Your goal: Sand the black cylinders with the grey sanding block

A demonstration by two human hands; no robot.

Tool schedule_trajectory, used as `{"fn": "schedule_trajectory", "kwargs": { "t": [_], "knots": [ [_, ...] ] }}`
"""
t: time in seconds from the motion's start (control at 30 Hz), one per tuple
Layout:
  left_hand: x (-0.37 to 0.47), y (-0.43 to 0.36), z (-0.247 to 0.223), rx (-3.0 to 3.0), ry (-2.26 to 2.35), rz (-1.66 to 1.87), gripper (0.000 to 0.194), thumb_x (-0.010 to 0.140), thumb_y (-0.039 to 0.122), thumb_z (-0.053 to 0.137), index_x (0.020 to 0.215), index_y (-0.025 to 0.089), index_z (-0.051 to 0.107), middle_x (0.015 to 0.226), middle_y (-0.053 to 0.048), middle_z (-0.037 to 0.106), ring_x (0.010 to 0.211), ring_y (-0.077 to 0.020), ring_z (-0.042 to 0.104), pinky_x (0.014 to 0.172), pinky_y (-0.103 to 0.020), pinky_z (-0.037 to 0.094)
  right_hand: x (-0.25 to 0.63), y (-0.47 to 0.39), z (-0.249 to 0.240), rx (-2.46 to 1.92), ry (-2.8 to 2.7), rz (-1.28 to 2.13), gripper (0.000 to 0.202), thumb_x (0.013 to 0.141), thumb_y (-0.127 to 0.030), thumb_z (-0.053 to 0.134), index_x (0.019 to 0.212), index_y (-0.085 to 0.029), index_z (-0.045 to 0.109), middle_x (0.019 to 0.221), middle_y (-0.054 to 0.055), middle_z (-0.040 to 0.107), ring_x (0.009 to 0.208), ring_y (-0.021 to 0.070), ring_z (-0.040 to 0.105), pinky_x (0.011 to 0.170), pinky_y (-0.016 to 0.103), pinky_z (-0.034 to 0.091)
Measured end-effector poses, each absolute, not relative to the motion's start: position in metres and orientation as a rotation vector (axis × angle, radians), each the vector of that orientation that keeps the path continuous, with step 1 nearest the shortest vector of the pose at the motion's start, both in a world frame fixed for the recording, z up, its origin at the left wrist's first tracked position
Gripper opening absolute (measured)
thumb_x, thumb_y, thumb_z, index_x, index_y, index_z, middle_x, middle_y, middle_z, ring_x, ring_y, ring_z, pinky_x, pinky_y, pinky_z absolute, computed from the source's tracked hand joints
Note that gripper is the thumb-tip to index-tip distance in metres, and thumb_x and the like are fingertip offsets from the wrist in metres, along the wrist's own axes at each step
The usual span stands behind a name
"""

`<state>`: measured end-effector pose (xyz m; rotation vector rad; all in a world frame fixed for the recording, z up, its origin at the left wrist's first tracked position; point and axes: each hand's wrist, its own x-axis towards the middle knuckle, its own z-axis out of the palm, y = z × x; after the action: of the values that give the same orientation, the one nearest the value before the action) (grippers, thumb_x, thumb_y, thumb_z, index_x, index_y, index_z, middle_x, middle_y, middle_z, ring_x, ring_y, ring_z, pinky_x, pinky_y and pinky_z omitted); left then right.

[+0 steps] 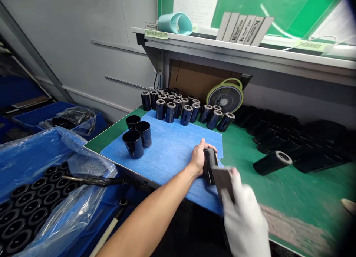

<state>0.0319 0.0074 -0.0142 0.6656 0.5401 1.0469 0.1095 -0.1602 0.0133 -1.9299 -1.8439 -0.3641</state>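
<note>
Bare, my left hand (198, 158) is wrapped round a glossy black cylinder (209, 164), which lies tilted over the blue mat (172, 149). In a white glove, my right hand (246, 212) grips a flat grey sanding block (224, 181) against or just over the cylinder's near end; motion blur hides whether they touch. On the mat's left part stand three black cylinders (132, 142) with their open ends up. Behind the mat, several black cylinders (186, 115) with ring-shaped tops stand in a group.
One cylinder (271, 163) lies on the green table (292, 197) at right, near a dark pile of cylinders (278, 134). A round fan (225, 97) stands behind. Grey blocks marked 220 (244, 29) sit on the shelf (194, 42). A plastic-lined blue crate (91, 208) holds several black cylinders at left.
</note>
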Motion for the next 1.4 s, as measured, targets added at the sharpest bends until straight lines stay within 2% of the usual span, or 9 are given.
{"fn": "schedule_trajectory", "kwargs": {
  "t": [0.07, 0.23, 0.53, 0.63, 0.77, 0.9, 1.0, 1.23, 1.4],
  "knots": [
    [0.033, 0.006, -0.013, 0.708, 0.505, 1.016, 0.063, 0.089, 0.07, 0.046, 0.071, 0.014, 0.067, 0.056, -0.004, 0.06, 0.046, -0.0156, 0.055, 0.049, -0.027, 0.042, 0.112, -0.177, 0.003, -1.922, -1.804, -0.42, 0.066, 0.101, -0.028, 0.035, 0.164, -0.028, 0.013, 0.092, 0.009, 0.055, 0.068, 0.0204, 0.052, 0.053, 0.031, 0.039],
    [0.034, 0.005, -0.012, 0.63, 0.64, 1.163, 0.048, 0.086, 0.059, 0.059, 0.076, 0.013, 0.071, 0.064, -0.003, 0.066, 0.056, -0.0134, 0.058, 0.059, -0.025, 0.045, 0.104, -0.086, 0.047, -2.086, -1.625, -0.352, 0.056, 0.1, -0.034, 0.04, 0.156, -0.027, 0.039, 0.094, 0.008, 0.056, 0.069, 0.0191, 0.052, 0.059, 0.031, 0.04],
    [0.032, 0.007, -0.012, 0.689, 0.519, 1.043, 0.062, 0.089, 0.068, 0.045, 0.069, 0.014, 0.068, 0.055, -0.005, 0.06, 0.045, -0.0166, 0.055, 0.048, -0.028, 0.042, 0.11, -0.179, 0.004, -1.894, -1.727, -0.339, 0.061, 0.102, -0.031, 0.035, 0.161, -0.028, 0.022, 0.092, 0.008, 0.057, 0.072, 0.0206, 0.055, 0.06, 0.032, 0.044],
    [0.033, 0.007, -0.013, 0.696, 0.59, 1.105, 0.055, 0.087, 0.063, 0.055, 0.07, 0.013, 0.068, 0.058, -0.004, 0.062, 0.05, -0.0145, 0.056, 0.053, -0.026, 0.043, 0.099, -0.133, 0.025, -2.026, -1.656, -0.388, 0.053, 0.103, -0.029, 0.031, 0.155, -0.026, 0.039, 0.097, 0.011, 0.057, 0.073, 0.0199, 0.053, 0.062, 0.032, 0.042],
    [0.034, 0.008, -0.014, 0.64, 0.657, 1.193, 0.048, 0.085, 0.062, 0.06, 0.078, 0.016, 0.068, 0.062, 0.0, 0.062, 0.056, -0.0122, 0.056, 0.06, -0.023, 0.045, 0.097, -0.073, 0.058, -2.106, -1.647, -0.345, 0.057, 0.1, -0.041, 0.043, 0.156, -0.029, 0.038, 0.093, 0.006, 0.054, 0.068, 0.0177, 0.05, 0.058, 0.03, 0.039],
    [0.033, 0.006, -0.012, 0.671, 0.591, 1.111, 0.061, 0.086, 0.07, 0.052, 0.07, 0.013, 0.068, 0.057, -0.004, 0.061, 0.048, -0.0151, 0.056, 0.052, -0.027, 0.043, 0.107, -0.151, 0.025, -1.906, -1.787, -0.266, 0.057, 0.103, -0.028, 0.026, 0.161, -0.028, 0.027, 0.092, 0.007, 0.054, 0.076, 0.0201, 0.055, 0.068, 0.032, 0.047],
    [0.034, 0.006, -0.012, 0.734, 0.561, 1.059, 0.065, 0.088, 0.072, 0.047, 0.069, 0.014, 0.068, 0.056, -0.004, 0.06, 0.045, -0.0152, 0.055, 0.048, -0.027, 0.04, 0.11, -0.19, 0.004, -1.918, -1.741, -0.292, 0.059, 0.104, -0.033, 0.035, 0.161, -0.029, 0.024, 0.092, 0.006, 0.055, 0.073, 0.0189, 0.054, 0.063, 0.031, 0.046],
    [0.035, 0.008, -0.015, 0.654, 0.697, 1.187, 0.05, 0.085, 0.065, 0.061, 0.072, 0.016, 0.064, 0.061, 0.002, 0.06, 0.053, -0.0103, 0.054, 0.057, -0.023, 0.043, 0.098, -0.066, 0.064, -2.097, -1.663, -0.338, 0.058, 0.101, -0.041, 0.043, 0.157, -0.029, 0.035, 0.095, 0.006, 0.054, 0.069, 0.0166, 0.049, 0.06, 0.029, 0.04],
    [0.033, 0.007, -0.013, 0.697, 0.626, 1.119, 0.063, 0.087, 0.072, 0.05, 0.068, 0.014, 0.066, 0.056, -0.003, 0.06, 0.047, -0.0147, 0.056, 0.049, -0.026, 0.042, 0.118, -0.18, 0.013, -1.903, -1.922, -0.135, 0.06, 0.101, -0.023, 0.032, 0.16, -0.032, 0.029, 0.094, 0.007, 0.06, 0.076, 0.0208, 0.059, 0.069, 0.033, 0.051]
  ]
}}
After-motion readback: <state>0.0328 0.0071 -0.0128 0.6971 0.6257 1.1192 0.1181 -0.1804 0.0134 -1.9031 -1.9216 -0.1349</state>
